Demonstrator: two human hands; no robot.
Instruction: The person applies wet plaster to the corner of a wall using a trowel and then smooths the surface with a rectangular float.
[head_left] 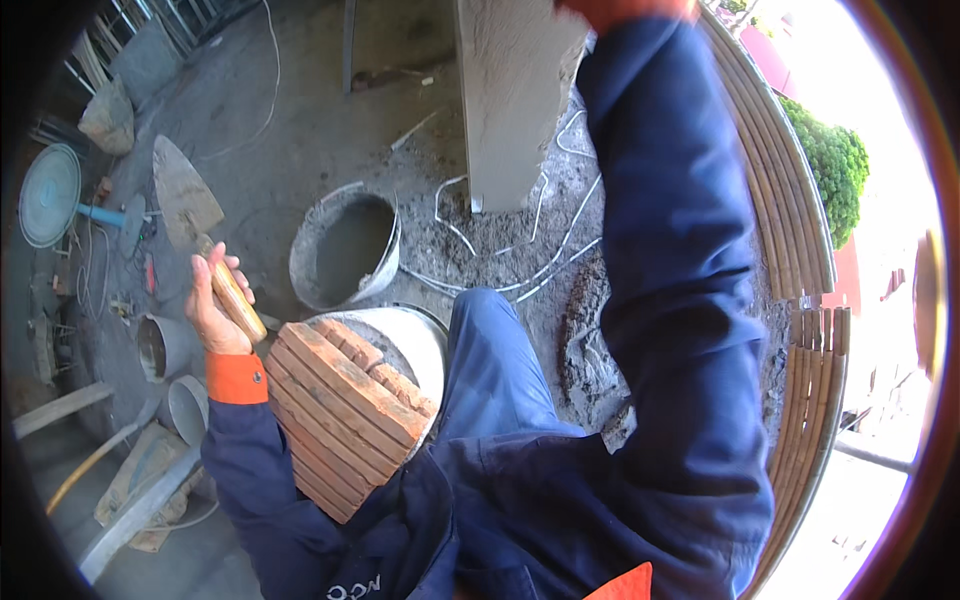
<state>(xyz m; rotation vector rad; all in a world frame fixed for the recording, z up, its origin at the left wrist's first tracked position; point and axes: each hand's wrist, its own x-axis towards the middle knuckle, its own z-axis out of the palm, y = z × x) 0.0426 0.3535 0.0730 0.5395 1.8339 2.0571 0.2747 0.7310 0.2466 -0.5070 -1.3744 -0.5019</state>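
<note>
My left hand (pixel 218 305) is closed round the wooden handle of a pointed trowel (pixel 186 195), whose grey-smeared blade points away from me. A stack of red bricks (pixel 345 405) sits close beside my left forearm, in front of a white round container (pixel 400 335); how the stack is supported is hidden. My right arm (pixel 680 230) reaches far forward to the upper edge. Only its orange cuff (pixel 640 10) shows there; the right hand is cut off. Near that arm stands a grey, freshly plastered column (pixel 520 100) with a ragged right edge.
A bucket of grey liquid (pixel 350 250) stands ahead of the bricks. Pale cable (pixel 520 285) loops over the rubble-strewn floor. A fan (pixel 50 195), buckets (pixel 165 348) and boards lie at the left. Bamboo-like railing (pixel 770 150) runs along the right, with a green bush (pixel 825 160) beyond.
</note>
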